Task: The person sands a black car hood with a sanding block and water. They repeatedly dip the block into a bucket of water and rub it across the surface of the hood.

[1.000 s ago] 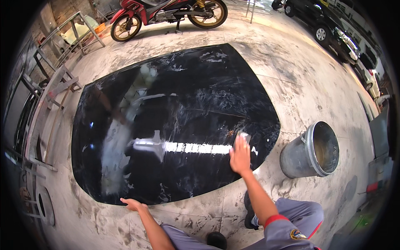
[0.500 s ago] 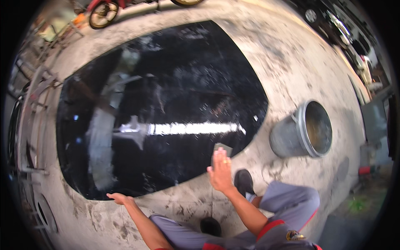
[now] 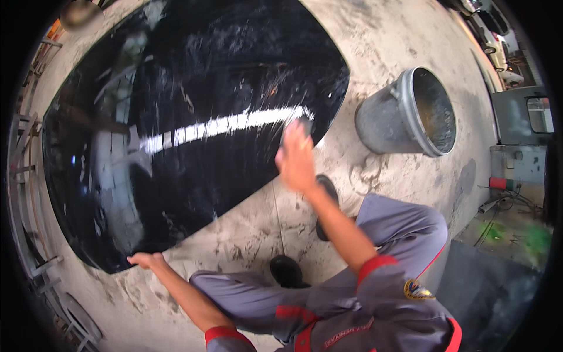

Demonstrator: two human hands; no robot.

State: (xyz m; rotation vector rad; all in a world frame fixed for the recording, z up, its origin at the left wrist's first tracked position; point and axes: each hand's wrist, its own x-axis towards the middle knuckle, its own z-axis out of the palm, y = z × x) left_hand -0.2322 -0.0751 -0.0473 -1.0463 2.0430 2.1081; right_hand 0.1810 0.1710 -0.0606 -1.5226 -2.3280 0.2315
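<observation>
A large glossy black car hood [image 3: 193, 193] lies tilted before me, wet-looking streaks and a bright light reflection across it. My left hand [image 3: 145, 259] grips its near left edge, thumb on top and the other fingers hidden beneath. Close to the near right edge, my right hand [image 3: 297, 158] presses a small dark grey sheet [image 3: 306, 123], which looks like sandpaper, flat against the surface. Motion smears the fingers of that hand, and they cover most of the sheet.
A grey bucket [image 3: 381, 123] with murky water leans toward the right on the stained concrete floor [image 3: 234, 237]. Metal racks [image 3: 29, 170] stand along the left side. A grey cabinet-like object [image 3: 519, 120] and a red cylinder [image 3: 500, 183] are at the right.
The view has shifted, so the hood and bucket appear higher. My right hand has slid slightly farther over the hood with the sheet. My left hand keeps its grip on the edge.
</observation>
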